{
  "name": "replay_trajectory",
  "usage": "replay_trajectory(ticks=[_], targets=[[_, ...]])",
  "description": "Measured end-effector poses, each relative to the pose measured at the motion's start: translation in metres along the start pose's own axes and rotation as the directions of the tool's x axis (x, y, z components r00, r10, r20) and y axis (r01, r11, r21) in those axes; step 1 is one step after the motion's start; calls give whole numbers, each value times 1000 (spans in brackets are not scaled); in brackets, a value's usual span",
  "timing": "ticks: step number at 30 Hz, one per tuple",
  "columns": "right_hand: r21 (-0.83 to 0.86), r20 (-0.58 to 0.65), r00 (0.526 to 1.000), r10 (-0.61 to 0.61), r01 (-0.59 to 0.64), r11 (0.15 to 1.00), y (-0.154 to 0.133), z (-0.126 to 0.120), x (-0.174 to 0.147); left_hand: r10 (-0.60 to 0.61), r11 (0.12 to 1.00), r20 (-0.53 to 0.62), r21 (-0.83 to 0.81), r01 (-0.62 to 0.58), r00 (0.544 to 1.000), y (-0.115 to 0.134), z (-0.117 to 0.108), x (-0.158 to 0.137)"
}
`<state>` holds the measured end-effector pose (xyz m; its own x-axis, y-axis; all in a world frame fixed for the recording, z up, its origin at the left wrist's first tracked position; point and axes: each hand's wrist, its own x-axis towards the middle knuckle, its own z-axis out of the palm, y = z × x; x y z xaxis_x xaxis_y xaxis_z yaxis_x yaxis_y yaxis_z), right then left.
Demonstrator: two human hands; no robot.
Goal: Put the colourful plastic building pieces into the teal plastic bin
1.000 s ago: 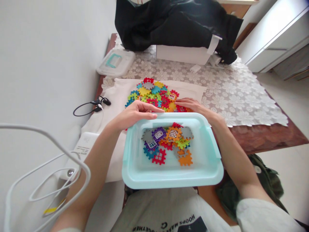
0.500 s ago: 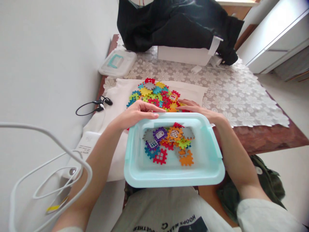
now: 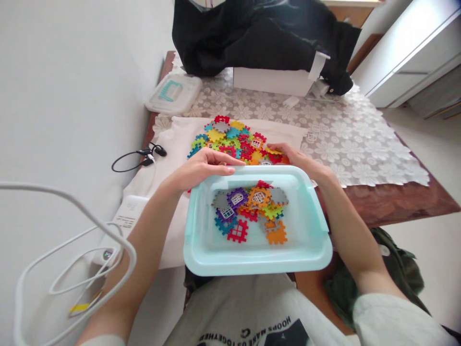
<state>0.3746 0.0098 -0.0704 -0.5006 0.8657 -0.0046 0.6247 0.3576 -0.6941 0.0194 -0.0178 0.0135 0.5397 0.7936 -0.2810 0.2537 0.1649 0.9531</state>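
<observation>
Lace cloth [image 3: 367, 144] was spread over a reddish wooden table [image 3: 382, 204] beside a white wall [image 3: 82, 72]. Nearest, a pale shirt [image 3: 248, 302] printed with lettering was worn, with dark green fabric [image 3: 389, 276] seen below on the right and a white cable [image 3: 21, 186] looped on the left. Just beyond the shirt, a light aqua plastic tub [image 3: 257, 266] was placed, and loose toothed pieces [image 3: 258, 196] in red, orange, purple, blue, green and grey were gathered inside it. By the left hand [image 3: 205, 168], the tub's far rim was grasped between thumb and fingers, while a printed white box [image 3: 127, 214] was partly covered by the forearm [image 3: 151, 226]. Past the tub's far right corner the right hand [image 3: 295, 157] was extended, fingers bent, at the right side of a colourful pile [image 3: 230, 144] of similar pieces. A yellow piece [image 3: 272, 151] was seen at its fingertips; whether it was gripped could not be told, with the palm hidden. The pile was heaped on a pale cloth [image 3: 176, 134] directly behind the tub, by which its near edge was blocked from sight. To its left, black earphones [image 3: 146, 153] were laid near the wall. Farther back, a translucent lid [image 3: 189, 91] with a teal handle [image 3: 167, 90] was set near the wall, and a small white adapter [image 3: 291, 102] was placed on the lace. At the far end, a long white box [image 3: 273, 81] was topped by black cloth [image 3: 259, 43].
</observation>
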Motion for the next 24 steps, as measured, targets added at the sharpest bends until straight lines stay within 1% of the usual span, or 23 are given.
replay_trajectory(ticks=[2, 7, 12, 16, 19, 22, 24], targets=[[-25, -47, 999, -7, 6, 1000, 3, 1, 1, 0, 1000, -1, -5, 0, 1000, 0, 0, 0], [-96, -110, 993, -41, 30, 995, 11, 4, 6, -7, 1000, 10, -13, 7, 1000, -2, -1, 0], [-85, -194, 981, -22, 5, 996, 19, 8, 11, -5, 1000, 3, -4, 5, 1000, -3, -1, 0], [31, -270, 963, -12, 21, 999, 16, 9, 14, -3, 1000, 11, 3, 3, 1000, -4, -2, 1], [159, -339, 941, -13, 71, 985, 8, 9, 15, 12, 1000, 17, 5, -12, 1000, -6, -3, 2], [333, -383, 924, -23, 161, 929, -3, 7, 10, 25, 1000, 18, 11, -25, 1000, -6, -4, 3], [411, -400, 915, -49, 227, 883, -13, 6, 4, 39, 999, 20, 8, -39, 999, -6, -4, 3]])
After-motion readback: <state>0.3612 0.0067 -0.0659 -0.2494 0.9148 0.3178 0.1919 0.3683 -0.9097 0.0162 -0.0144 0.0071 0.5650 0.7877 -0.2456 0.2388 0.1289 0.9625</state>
